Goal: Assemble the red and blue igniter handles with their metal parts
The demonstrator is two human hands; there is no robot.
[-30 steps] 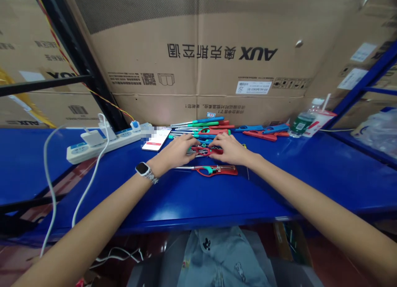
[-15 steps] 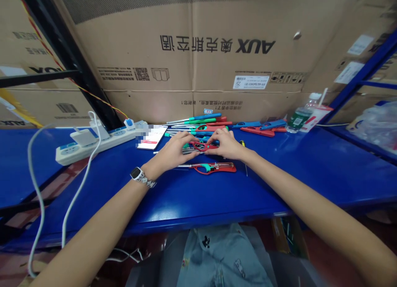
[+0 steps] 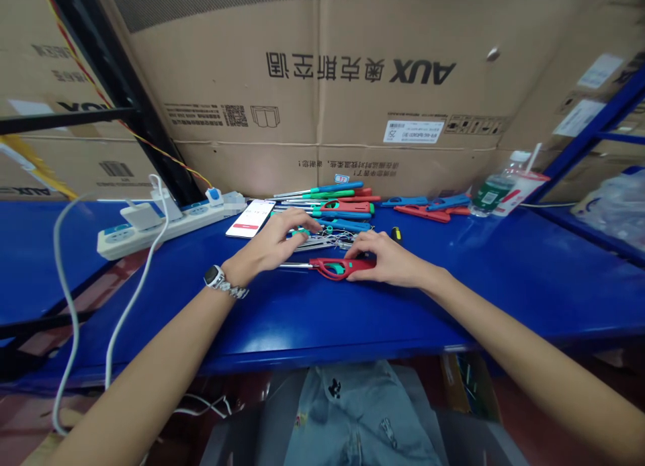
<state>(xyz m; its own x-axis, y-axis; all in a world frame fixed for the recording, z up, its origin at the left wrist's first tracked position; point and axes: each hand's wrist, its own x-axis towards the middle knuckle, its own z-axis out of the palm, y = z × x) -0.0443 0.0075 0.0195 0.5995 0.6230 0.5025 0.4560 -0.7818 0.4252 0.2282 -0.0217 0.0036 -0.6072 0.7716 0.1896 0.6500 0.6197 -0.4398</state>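
Note:
A long-necked red gas lighter (image 3: 336, 268) with a green trigger lies on the blue table, its metal tube pointing left. My right hand (image 3: 388, 259) grips the red body at its right end, fingers on the far side and thumb on the near one. My left hand (image 3: 285, 241) hovers at the upper left of the lighter, fingers curved and apart, holding nothing. Beyond the hands are loose metal tubes and small wired parts (image 3: 342, 239), partly hidden by the fingers. A yellow-and-black screwdriver handle (image 3: 396, 235) lies just past my right hand.
Several blue, green and red lighters (image 3: 332, 195) lie along the cardboard box (image 3: 353, 23). Red and blue shell pieces (image 3: 422, 212) are further right, near a bottle (image 3: 491, 192) and a cup (image 3: 521, 191). A phone (image 3: 252, 217) and a power strip (image 3: 186, 223) sit on the left.
My right hand has brought the red shell piece down onto the lighter body lying nearer me, covering its exposed inside. My left hand has let go of the shell and moved slightly left.

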